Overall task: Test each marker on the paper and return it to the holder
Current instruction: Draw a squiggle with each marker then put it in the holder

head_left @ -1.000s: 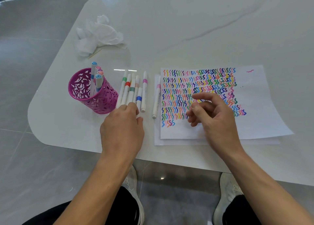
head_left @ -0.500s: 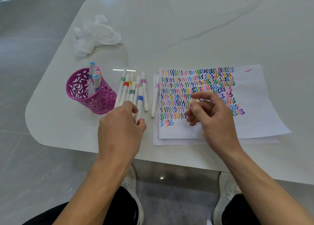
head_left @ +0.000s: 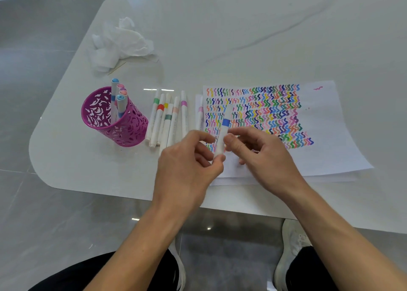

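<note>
Left hand (head_left: 187,163) and right hand (head_left: 264,156) both pinch the blue-banded marker (head_left: 224,128) over the scribbled paper (head_left: 330,136). Four are in the pink holder (head_left: 114,123), and I'd guess the seven-ish loose markers (head_left: 167,119) are left to do.

I can read no words, numbers or brand names. My paper (head_left: 326,141) carries only rows of coloured squiggles, no letters. The blue-banded marker (head_left: 223,129) I hold and the loose markers (head_left: 164,123) beside it show plain colour bands; any barrel print is blurred.
</note>
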